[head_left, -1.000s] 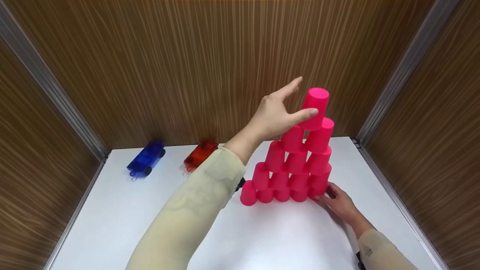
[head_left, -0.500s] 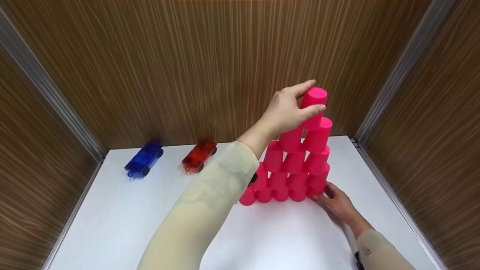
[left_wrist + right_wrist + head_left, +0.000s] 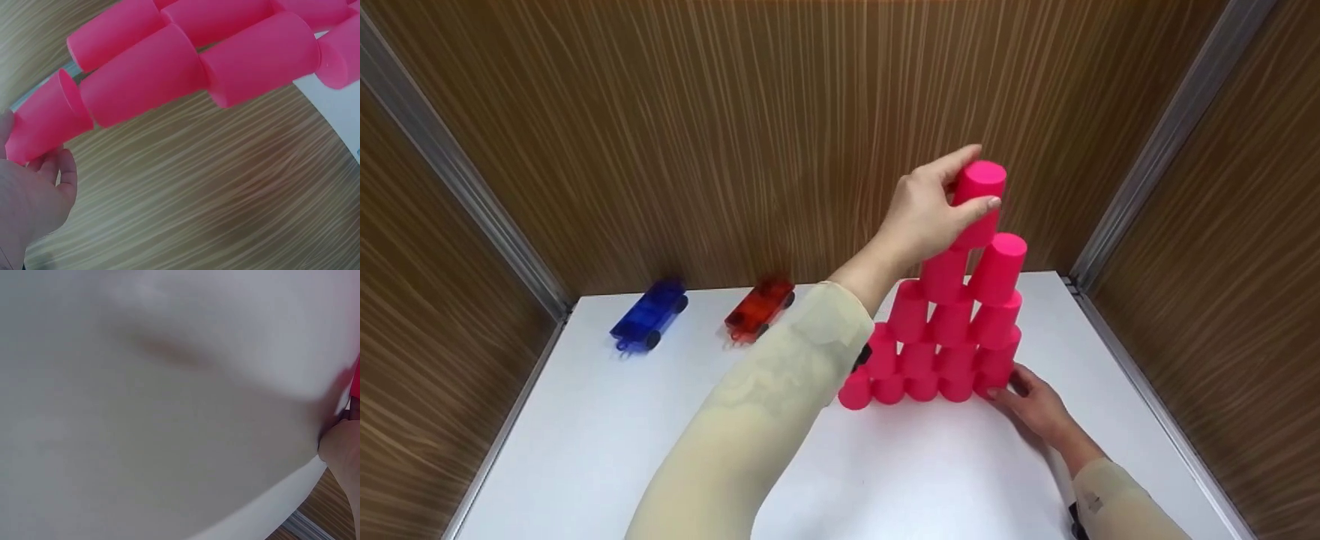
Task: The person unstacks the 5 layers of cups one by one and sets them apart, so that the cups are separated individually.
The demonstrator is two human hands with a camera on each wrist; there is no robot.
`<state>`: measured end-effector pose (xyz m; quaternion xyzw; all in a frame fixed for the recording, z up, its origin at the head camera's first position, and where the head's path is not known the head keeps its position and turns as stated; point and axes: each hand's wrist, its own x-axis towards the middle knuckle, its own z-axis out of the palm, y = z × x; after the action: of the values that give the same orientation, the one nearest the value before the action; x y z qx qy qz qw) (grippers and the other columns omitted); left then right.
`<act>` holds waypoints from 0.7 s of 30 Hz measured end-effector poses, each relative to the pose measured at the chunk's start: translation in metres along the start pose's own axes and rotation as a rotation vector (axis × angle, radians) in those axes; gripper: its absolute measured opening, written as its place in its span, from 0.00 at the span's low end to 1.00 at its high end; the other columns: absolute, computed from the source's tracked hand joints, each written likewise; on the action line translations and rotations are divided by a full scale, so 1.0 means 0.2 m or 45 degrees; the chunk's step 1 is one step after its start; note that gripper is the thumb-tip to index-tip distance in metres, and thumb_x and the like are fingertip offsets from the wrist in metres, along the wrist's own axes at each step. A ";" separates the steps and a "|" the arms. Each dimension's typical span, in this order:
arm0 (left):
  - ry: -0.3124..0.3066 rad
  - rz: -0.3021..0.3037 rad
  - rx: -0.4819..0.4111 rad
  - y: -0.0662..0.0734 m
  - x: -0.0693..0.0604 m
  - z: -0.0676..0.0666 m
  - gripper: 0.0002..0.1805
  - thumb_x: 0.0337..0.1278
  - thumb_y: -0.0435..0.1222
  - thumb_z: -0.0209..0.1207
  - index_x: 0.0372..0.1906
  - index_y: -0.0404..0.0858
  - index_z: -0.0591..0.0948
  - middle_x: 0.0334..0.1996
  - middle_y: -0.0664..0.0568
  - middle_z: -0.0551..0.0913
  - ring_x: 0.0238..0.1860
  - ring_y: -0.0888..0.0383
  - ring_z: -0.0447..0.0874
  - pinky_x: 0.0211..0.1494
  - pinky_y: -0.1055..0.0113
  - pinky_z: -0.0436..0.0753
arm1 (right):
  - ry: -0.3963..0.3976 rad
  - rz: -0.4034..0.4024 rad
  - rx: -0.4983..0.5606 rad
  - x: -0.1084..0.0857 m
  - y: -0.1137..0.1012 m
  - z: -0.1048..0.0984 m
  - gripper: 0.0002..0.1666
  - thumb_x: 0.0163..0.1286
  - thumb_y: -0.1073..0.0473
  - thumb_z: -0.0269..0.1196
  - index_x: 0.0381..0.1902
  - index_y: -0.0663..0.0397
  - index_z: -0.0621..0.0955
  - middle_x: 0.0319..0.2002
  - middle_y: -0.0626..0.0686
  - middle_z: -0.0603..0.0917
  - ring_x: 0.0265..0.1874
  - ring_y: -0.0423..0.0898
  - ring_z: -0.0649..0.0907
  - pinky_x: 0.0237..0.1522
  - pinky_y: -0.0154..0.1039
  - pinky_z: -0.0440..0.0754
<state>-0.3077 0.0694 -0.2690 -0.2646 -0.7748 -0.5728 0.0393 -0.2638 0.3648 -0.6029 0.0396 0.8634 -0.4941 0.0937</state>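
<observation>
My left hand (image 3: 922, 214) grips the topmost pink cup (image 3: 985, 176), thumb in front and fingers behind. That cup is upside down, above the left cup (image 3: 944, 274) of the pair below it. In the left wrist view the held cup (image 3: 48, 115) is slightly tilted against the cup beneath (image 3: 146, 76), with a narrow gap at the rim. Low at the right, my right hand (image 3: 1039, 409) holds the bottom corner cup (image 3: 994, 375) between thumb and fingers. The pink cups form a stepped wall, several rows high; my left forearm hides part of its left side.
A blue see-through toy car (image 3: 649, 315) and a red one (image 3: 760, 309) stand on the white table (image 3: 585, 435) at the back left. Wood-grain panels (image 3: 735, 135) close in the back and both sides. The cup wall stands right of the middle.
My left hand closed round the top cup, then raised it slightly and shifted it left, off the right-hand cup below. My right hand stayed at the bottom corner.
</observation>
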 end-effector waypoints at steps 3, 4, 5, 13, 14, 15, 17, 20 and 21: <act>0.022 0.047 -0.001 0.01 -0.02 -0.06 0.40 0.68 0.38 0.71 0.81 0.42 0.68 0.65 0.54 0.81 0.58 0.63 0.81 0.56 0.74 0.84 | -0.005 0.002 -0.004 0.01 0.01 -0.01 0.51 0.73 0.38 0.70 0.84 0.44 0.61 0.80 0.61 0.63 0.79 0.67 0.60 0.73 0.62 0.71; 0.030 0.058 0.010 0.01 -0.04 -0.09 0.40 0.68 0.38 0.71 0.81 0.41 0.68 0.65 0.53 0.81 0.58 0.62 0.81 0.56 0.74 0.84 | -0.005 0.000 -0.010 0.01 0.01 -0.01 0.51 0.73 0.38 0.70 0.85 0.44 0.61 0.80 0.61 0.63 0.79 0.67 0.60 0.73 0.62 0.71; 0.041 0.067 0.022 0.01 -0.05 -0.12 0.40 0.68 0.38 0.71 0.81 0.40 0.68 0.65 0.52 0.81 0.57 0.62 0.82 0.56 0.74 0.84 | -0.007 0.000 -0.014 0.01 0.02 -0.02 0.52 0.73 0.37 0.69 0.85 0.44 0.60 0.80 0.61 0.62 0.79 0.67 0.60 0.73 0.62 0.71; 0.179 0.113 0.049 -0.06 -0.17 -0.38 0.35 0.67 0.39 0.72 0.76 0.39 0.74 0.61 0.51 0.84 0.54 0.57 0.82 0.55 0.66 0.86 | -0.025 0.028 -0.003 0.02 0.02 -0.05 0.53 0.73 0.35 0.68 0.86 0.44 0.58 0.80 0.62 0.61 0.79 0.67 0.59 0.74 0.67 0.67; 0.198 0.116 0.054 -0.08 -0.19 -0.41 0.35 0.67 0.39 0.72 0.76 0.39 0.75 0.61 0.51 0.84 0.54 0.57 0.82 0.55 0.65 0.86 | -0.026 0.028 -0.007 0.02 0.02 -0.06 0.54 0.73 0.35 0.68 0.86 0.44 0.58 0.80 0.62 0.61 0.79 0.68 0.59 0.74 0.67 0.67; 0.220 0.114 0.063 -0.10 -0.21 -0.44 0.35 0.66 0.39 0.72 0.76 0.39 0.75 0.60 0.52 0.84 0.54 0.57 0.82 0.54 0.65 0.87 | -0.023 0.033 -0.005 0.02 0.02 -0.06 0.54 0.72 0.35 0.68 0.86 0.43 0.58 0.80 0.61 0.62 0.79 0.67 0.59 0.74 0.67 0.67; 0.255 0.095 0.081 -0.13 -0.24 -0.51 0.35 0.66 0.40 0.72 0.75 0.40 0.75 0.61 0.52 0.84 0.55 0.57 0.82 0.56 0.63 0.86 | -0.025 0.034 -0.011 0.02 0.02 -0.08 0.54 0.72 0.35 0.68 0.86 0.43 0.58 0.80 0.62 0.62 0.79 0.67 0.60 0.74 0.66 0.69; 0.309 0.045 0.090 -0.19 -0.29 -0.59 0.35 0.67 0.40 0.72 0.76 0.40 0.75 0.62 0.52 0.84 0.57 0.56 0.82 0.59 0.61 0.85 | -0.019 0.034 -0.019 0.03 0.02 -0.09 0.55 0.72 0.34 0.68 0.86 0.44 0.57 0.80 0.62 0.61 0.79 0.68 0.60 0.72 0.65 0.71; 0.327 0.024 0.090 -0.21 -0.31 -0.62 0.35 0.66 0.40 0.72 0.76 0.40 0.75 0.63 0.52 0.84 0.57 0.56 0.82 0.60 0.60 0.85 | -0.018 0.034 -0.019 0.04 0.03 -0.09 0.55 0.72 0.34 0.68 0.86 0.44 0.57 0.80 0.62 0.61 0.78 0.68 0.60 0.72 0.65 0.71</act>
<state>-0.3038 -0.0736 -0.2853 -0.1949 -0.7805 -0.5740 0.1527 -0.2720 0.3828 -0.5997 0.0469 0.8659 -0.4865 0.1066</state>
